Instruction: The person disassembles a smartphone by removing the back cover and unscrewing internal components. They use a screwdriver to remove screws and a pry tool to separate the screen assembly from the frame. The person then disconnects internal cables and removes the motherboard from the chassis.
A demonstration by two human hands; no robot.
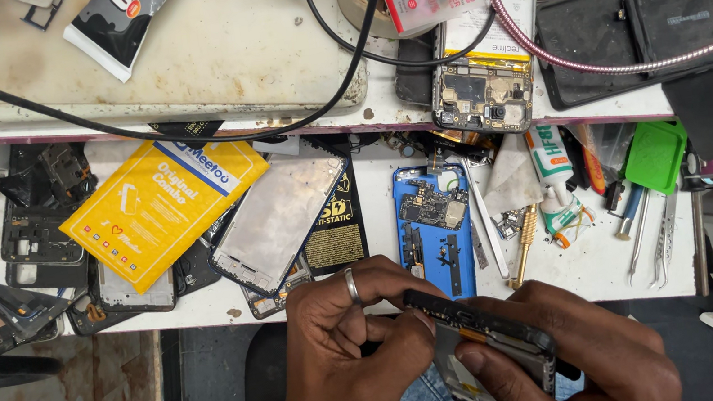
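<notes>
Both hands clamp one opened phone frame (491,338) low in the view, at about 6 o'clock, held above the lap and clear of the surface (582,263). Left hand (348,356), ring on one finger, pinches the frame's top-left corner between thumb and curled fingers, a narrow, tight grip. Right hand (584,354) wraps the frame from its 3 o'clock side, thumb lying across the face, fingers closed round the edge.

Sweeping left to right along the surface: dark phone housings (38,230) at 9 o'clock, then a yellow packet (162,206) lying tilted over them. Next comes a silver metal mid-frame (277,219), tilted, just beside the packet. At 12 o'clock from the hands sits a blue phone back (434,227) with a circuit board in it, very near the left knuckles. Further right, a brass-handled screwdriver (523,248), a white tube (552,172), a green tool (655,156), and tweezers (662,235) at 3 o'clock.
</notes>
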